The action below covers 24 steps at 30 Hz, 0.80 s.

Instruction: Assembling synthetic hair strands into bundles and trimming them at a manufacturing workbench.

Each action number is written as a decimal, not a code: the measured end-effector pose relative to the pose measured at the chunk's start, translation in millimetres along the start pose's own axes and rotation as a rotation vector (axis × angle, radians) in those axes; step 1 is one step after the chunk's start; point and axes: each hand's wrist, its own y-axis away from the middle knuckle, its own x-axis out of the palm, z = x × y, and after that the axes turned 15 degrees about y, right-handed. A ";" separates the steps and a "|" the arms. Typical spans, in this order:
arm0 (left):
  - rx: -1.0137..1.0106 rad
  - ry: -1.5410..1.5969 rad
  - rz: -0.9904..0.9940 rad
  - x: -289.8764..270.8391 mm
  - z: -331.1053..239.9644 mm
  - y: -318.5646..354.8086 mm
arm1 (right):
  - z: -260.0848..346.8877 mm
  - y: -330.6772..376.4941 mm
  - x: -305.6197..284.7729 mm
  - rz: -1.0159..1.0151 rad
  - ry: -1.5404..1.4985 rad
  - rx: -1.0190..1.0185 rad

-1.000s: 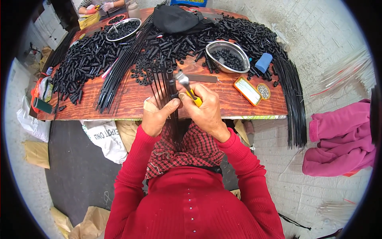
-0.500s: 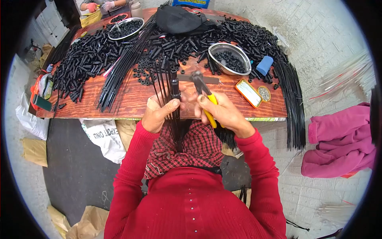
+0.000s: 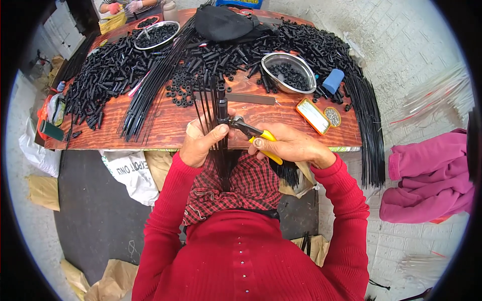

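My left hand [image 3: 202, 143] is closed round several thin black rods [image 3: 205, 113] and an upright black tubular fitting [image 3: 222, 108]; the rods run down toward my lap. In my closed right hand [image 3: 291, 143] is a pair of pliers [image 3: 271, 135] with yellow handles and a dark metal head. The head of the pliers points left and meets the lower part of the fitting, close to my left thumb. Whether the jaws grip the fitting or something on it is too small to tell.
Heaped black tubular parts [image 3: 108, 75] cover much of the red-brown table [image 3: 170, 118]. Beyond my hands stand a metal bowl [image 3: 313, 83] of small black pieces and a flat metal bar [image 3: 251, 99]. To the right lie an orange-rimmed tin [image 3: 314, 116] and a long rod bundle [image 3: 370, 145]. Another person's hand [image 3: 114, 8] works far left.
My right hand has turned the pliers from pointing up to pointing left, bringing their head against the fitting. My left hand has stayed nearly still.
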 end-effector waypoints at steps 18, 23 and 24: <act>0.093 -0.097 -0.098 8.1 9.1 -3.0 | 24.1 1.7 16.9 -0.425 1.041 0.183; 0.116 -0.219 -0.115 13.6 10.7 0.8 | 15.2 1.5 11.3 -0.432 0.890 -0.065; 0.118 -0.218 -0.116 13.5 10.6 0.5 | 32.3 3.5 18.0 -0.417 1.080 0.137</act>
